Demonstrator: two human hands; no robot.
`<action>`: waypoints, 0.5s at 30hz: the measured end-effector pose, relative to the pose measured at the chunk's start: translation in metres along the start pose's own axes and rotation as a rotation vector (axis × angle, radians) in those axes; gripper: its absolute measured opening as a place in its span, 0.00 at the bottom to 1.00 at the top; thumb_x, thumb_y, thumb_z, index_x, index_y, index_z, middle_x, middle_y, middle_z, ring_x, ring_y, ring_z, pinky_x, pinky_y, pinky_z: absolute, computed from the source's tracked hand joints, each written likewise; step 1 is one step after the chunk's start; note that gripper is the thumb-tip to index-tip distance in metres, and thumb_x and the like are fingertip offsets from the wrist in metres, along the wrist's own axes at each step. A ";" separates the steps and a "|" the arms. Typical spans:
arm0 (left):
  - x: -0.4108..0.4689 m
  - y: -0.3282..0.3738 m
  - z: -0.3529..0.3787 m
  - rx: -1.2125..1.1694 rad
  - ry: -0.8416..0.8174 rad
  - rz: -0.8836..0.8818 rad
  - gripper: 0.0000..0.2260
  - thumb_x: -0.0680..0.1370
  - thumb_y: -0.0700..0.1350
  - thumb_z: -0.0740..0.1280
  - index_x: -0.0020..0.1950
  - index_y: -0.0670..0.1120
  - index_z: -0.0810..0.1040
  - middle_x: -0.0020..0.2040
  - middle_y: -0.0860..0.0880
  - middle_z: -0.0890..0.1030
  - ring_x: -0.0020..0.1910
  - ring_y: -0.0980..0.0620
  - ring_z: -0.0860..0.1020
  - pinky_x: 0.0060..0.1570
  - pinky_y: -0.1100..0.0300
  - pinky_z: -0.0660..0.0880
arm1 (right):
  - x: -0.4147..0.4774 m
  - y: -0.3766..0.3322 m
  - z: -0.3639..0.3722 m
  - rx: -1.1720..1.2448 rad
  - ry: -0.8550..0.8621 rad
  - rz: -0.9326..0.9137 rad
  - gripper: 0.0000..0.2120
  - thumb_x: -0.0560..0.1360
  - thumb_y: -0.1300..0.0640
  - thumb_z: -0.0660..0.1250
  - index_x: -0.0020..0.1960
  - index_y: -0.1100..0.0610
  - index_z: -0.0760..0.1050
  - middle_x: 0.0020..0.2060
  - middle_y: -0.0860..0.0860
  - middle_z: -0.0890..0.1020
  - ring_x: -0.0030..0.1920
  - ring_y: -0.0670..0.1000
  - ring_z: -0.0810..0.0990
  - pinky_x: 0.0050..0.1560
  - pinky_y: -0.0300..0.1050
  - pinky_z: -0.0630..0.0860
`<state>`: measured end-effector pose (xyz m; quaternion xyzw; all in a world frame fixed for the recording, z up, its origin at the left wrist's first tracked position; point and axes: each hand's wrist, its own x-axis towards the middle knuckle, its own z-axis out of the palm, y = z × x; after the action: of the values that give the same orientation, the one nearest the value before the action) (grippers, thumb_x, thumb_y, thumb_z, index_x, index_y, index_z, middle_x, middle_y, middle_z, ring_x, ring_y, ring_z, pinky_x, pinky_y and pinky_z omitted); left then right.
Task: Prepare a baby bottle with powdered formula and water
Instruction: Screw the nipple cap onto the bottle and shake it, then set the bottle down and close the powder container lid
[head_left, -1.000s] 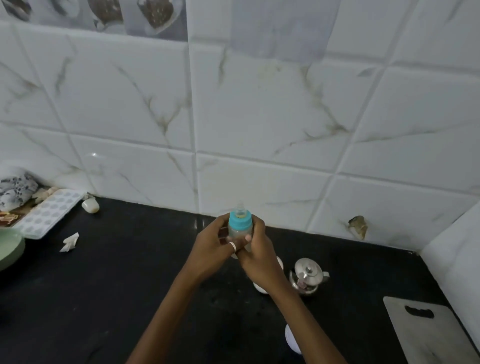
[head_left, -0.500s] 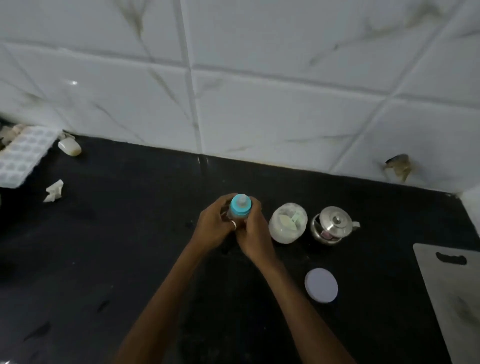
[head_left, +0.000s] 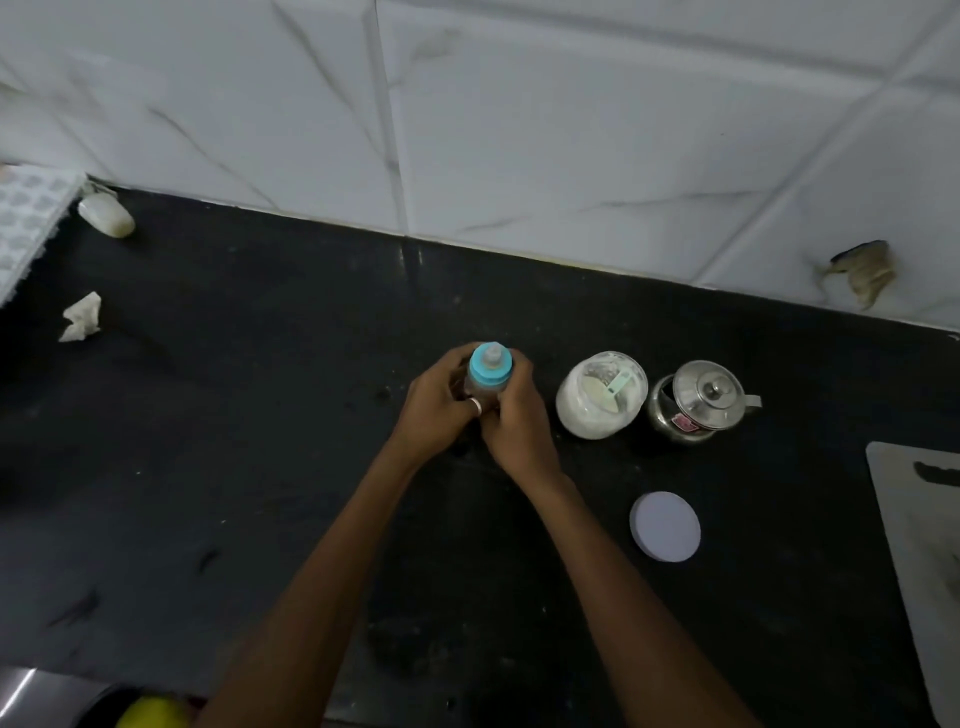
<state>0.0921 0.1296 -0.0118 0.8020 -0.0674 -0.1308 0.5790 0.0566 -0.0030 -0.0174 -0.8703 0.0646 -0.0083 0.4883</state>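
Head view, looking down on a black counter (head_left: 260, 467) backed by a tiled wall (head_left: 571, 130). The bottle (head_left: 490, 370) stands upright near the counter's middle, just left of the jar (head_left: 597, 428). Whether its base rests on the counter cannot be told, as the hands hide it. The left hand (head_left: 441, 408) and right hand (head_left: 519, 421) close on the bottle's body from opposite sides, fingers curled round it below the blue collar (head_left: 480, 378). The two-handed hold probably steadies the body upright, so that nothing spills while the collar is seated or checked. The collar is already on, which suggests filling is done and mixing is next. The fingers mask the bottle's contents. The jar is open and holds white powder (head_left: 592, 387), with a pale scoop (head_left: 621, 385) lying in it. Its lid (head_left: 665, 526) lies flat on the counter nearer the person, well apart, within reach for reclosing. A steel pot (head_left: 675, 426) stands just right of the jar, its cover (head_left: 704, 389) set on slightly askew; its contents are not visible.
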 end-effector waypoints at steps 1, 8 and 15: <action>0.000 0.000 0.000 -0.002 0.000 -0.005 0.29 0.74 0.31 0.73 0.73 0.47 0.75 0.65 0.52 0.82 0.64 0.60 0.80 0.63 0.63 0.77 | 0.000 0.001 0.000 0.001 -0.001 -0.001 0.29 0.78 0.64 0.69 0.76 0.56 0.62 0.68 0.53 0.77 0.67 0.48 0.77 0.67 0.47 0.76; -0.001 -0.001 0.002 0.011 0.009 -0.028 0.32 0.74 0.31 0.73 0.74 0.50 0.71 0.65 0.53 0.80 0.65 0.60 0.79 0.63 0.64 0.77 | 0.000 0.007 0.003 -0.022 -0.016 0.016 0.33 0.77 0.64 0.71 0.77 0.55 0.59 0.71 0.53 0.75 0.69 0.48 0.76 0.69 0.49 0.75; -0.026 0.004 0.007 0.028 0.074 -0.105 0.36 0.74 0.44 0.79 0.79 0.46 0.67 0.74 0.50 0.76 0.72 0.54 0.74 0.71 0.55 0.72 | -0.023 0.008 -0.008 0.005 -0.021 0.124 0.41 0.79 0.58 0.70 0.83 0.56 0.49 0.81 0.55 0.62 0.80 0.52 0.62 0.76 0.47 0.64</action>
<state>0.0653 0.1286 -0.0065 0.8169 -0.0054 -0.1303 0.5619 0.0321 -0.0106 -0.0187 -0.8634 0.1132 0.0311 0.4906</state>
